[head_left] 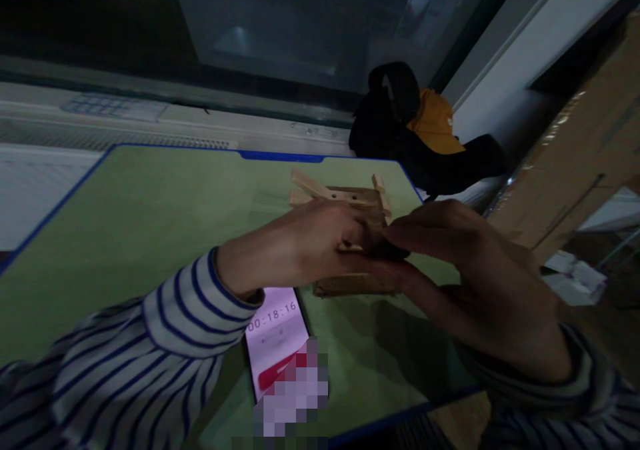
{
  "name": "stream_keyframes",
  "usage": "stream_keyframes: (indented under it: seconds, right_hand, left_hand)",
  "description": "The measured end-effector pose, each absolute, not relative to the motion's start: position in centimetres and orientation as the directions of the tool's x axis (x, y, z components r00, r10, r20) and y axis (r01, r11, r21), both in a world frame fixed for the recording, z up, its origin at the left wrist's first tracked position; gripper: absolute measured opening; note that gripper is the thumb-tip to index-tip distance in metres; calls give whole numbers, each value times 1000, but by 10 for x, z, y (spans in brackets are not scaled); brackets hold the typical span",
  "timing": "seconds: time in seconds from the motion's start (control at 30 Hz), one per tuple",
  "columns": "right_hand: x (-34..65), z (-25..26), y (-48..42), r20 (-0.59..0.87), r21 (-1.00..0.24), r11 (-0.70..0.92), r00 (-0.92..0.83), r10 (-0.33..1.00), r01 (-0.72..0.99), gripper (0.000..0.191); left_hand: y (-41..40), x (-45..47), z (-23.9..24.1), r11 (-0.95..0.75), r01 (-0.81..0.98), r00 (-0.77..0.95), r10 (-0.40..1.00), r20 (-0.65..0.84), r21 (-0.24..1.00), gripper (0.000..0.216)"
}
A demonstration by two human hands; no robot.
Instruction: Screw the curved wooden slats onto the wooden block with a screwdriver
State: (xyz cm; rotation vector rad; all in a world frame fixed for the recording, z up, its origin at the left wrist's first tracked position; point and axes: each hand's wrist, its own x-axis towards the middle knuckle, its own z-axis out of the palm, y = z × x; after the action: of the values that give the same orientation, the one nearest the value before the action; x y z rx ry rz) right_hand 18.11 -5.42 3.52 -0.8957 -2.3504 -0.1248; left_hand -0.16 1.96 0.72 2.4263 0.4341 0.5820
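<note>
A small wooden structure (350, 200) made of flat light-wood pieces stands on the green table (150, 217) near its far right corner. My left hand (295, 250) is closed on a wooden piece at the structure's front. My right hand (480, 283) meets it from the right, with its fingers pinched on the same spot. A flat wooden base piece (350, 285) shows under my hands. Both my sleeves are striped blue and white.
A phone (277, 343) with a lit timer screen lies on the table under my left wrist. A black bag with an orange cap (435, 123) sits beyond the table's right corner. A dark window runs along the back. Cardboard boxes (590, 150) stand at the right.
</note>
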Motion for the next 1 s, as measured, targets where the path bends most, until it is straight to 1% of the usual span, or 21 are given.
stream_keyframes:
  seconds: [0.13, 0.33, 0.43, 0.57, 0.7, 0.8, 0.93, 1.0]
  right_hand:
    - [183, 32, -53, 577, -102, 768, -592, 564, 632, 36]
    - [180, 34, -53, 590, -94, 729, -551, 590, 679, 33]
    - [178, 36, -55, 582, -122, 722, -540, 607, 681, 35]
    - [178, 37, -56, 565, -166, 765, -576, 591, 622, 40]
    - [180, 34, -54, 565, -151, 772, -586, 580, 618, 41]
    - [181, 32, -52, 585, -131, 771, -579, 568, 623, 38]
    - [181, 32, -51, 600, -116, 749, -555, 576, 652, 32]
    - [180, 33, -52, 602, -119, 749, -553, 576, 652, 32]
  left_hand:
    - [19, -2, 7, -744, 155, 868, 416, 270, 650, 36]
    - [20, -3, 7, -769, 213, 818, 477, 320, 603, 36]
    - [21, -4, 4, -777, 177, 827, 450, 336, 605, 38]
    - [21, -4, 3, -763, 127, 860, 403, 313, 634, 34]
    - [19, -4, 6, -742, 111, 886, 375, 274, 661, 35]
    - [18, -4, 6, -763, 131, 886, 376, 270, 633, 35]
    - [19, -4, 3, -797, 208, 846, 438, 304, 568, 35]
    - [20, -3, 2, -805, 218, 839, 443, 316, 551, 38]
